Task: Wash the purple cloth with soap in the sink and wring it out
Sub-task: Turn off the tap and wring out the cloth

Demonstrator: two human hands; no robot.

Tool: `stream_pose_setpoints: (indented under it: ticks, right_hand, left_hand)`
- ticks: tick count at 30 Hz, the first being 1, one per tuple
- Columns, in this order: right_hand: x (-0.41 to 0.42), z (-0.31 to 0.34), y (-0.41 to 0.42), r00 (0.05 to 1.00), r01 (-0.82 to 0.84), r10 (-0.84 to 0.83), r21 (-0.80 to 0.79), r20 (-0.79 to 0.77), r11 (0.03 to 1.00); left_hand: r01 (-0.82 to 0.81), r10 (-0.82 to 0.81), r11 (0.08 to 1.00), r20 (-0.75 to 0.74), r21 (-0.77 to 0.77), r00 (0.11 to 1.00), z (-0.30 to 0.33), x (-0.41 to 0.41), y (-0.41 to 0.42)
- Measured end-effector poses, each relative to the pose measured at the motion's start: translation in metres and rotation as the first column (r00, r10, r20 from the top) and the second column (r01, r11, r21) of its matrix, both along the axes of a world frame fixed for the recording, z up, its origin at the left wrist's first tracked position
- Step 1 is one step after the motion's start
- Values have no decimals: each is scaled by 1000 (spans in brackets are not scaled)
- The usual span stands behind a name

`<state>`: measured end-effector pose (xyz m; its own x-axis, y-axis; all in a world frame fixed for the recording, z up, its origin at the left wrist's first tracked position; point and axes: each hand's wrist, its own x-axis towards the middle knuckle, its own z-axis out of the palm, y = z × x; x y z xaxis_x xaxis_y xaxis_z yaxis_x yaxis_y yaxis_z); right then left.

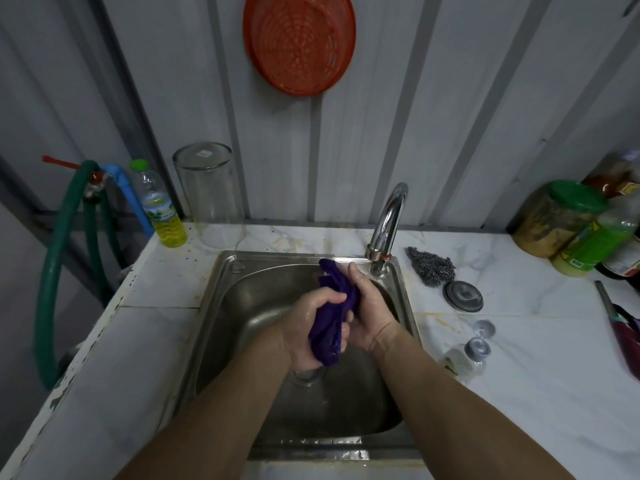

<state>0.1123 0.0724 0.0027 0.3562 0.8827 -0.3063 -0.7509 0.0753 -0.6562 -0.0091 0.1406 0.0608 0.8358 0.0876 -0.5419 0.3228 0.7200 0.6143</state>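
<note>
Head view: marble counter (pixel 519 358), steel sink (pixel 242 306), corrugated wall (pixel 415 116)

A grey ribbed metal wall (pixel 398 116) rises behind a white marble-tiled counter (pixel 536 358) stained with rusty marks. An orange basket (pixel 299 43) hangs flat on the wall. At the left, a green hose (pixel 52 265) loops down from a blue pipe (pixel 130 197) past the counter's chipped edge. The light is dim and even, with soft glare on the tiles.
</note>
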Motion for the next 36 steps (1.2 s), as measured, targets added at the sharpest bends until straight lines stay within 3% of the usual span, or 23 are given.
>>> stream_pose_setpoints:
  ticks: [2,5,9,12,15,17,19,21,23,26,27,28,30,31,32,34,36]
  right_hand:
    - [-5,1,2,999,32,-31,57,-18,998]
    - [-2,14,1,997,67,-70,119,23,991]
    - [4,33,3,971,81,-74,-19,226,997]
    - [5,45,6,912,108,-45,-132,408,985]
    - [4,49,11,804,186,1,-252,595,950]
    - [1,46,16,708,281,23,-311,706,908]
    - [-2,42,20,621,381,45,-352,782,855]
    - [-3,37,21,575,446,52,-367,817,816]
    - [-3,34,20,574,490,18,-361,819,793]
    - [-1,31,14,596,585,-169,-281,785,761]
    - [-2,30,11,576,629,-250,-227,778,744]
    - [-3,29,8,548,672,-332,-168,768,722]
    - [-8,27,2,502,740,-475,-75,723,668]
    - [-12,25,-1,481,763,-519,-47,707,644]
    - [-16,24,-3,466,778,-548,-25,695,628]
    - [-27,22,-9,462,777,-560,-10,688,629]
    - [-38,17,-12,502,745,-533,-29,681,666]
  left_hand:
    - [-10,11,996,17,-87,1000,-1,-1,-2]
    - [123,-124,988,-9,-95,992,-3,-3,-1]
    - [292,-271,950,-168,114,948,-2,3,2]
    - [338,-229,876,-319,345,919,-3,13,-1]
    - [323,-92,706,-370,630,924,-8,19,-7]
    - [319,-42,505,-347,802,937,-11,23,-9]
    - [365,-16,291,-377,884,926,-17,25,-11]
    - [387,28,213,-401,897,916,-24,25,-9]
    - [351,57,247,-375,903,925,-30,24,-7]
    - [182,161,306,-239,935,958,-34,14,-3]
    - [113,193,345,-188,932,963,-36,9,-2]
    - [50,210,440,-157,897,965,-37,5,-2]
    - [-34,180,768,-165,640,970,-36,-1,-3]
    - [-57,145,891,-162,451,976,-33,-3,-4]
    - [-102,144,955,-134,278,980,-30,-3,-4]
    - [-248,253,966,-84,66,964,-24,3,-3]
    - [-419,422,907,-98,55,901,-19,13,-2]
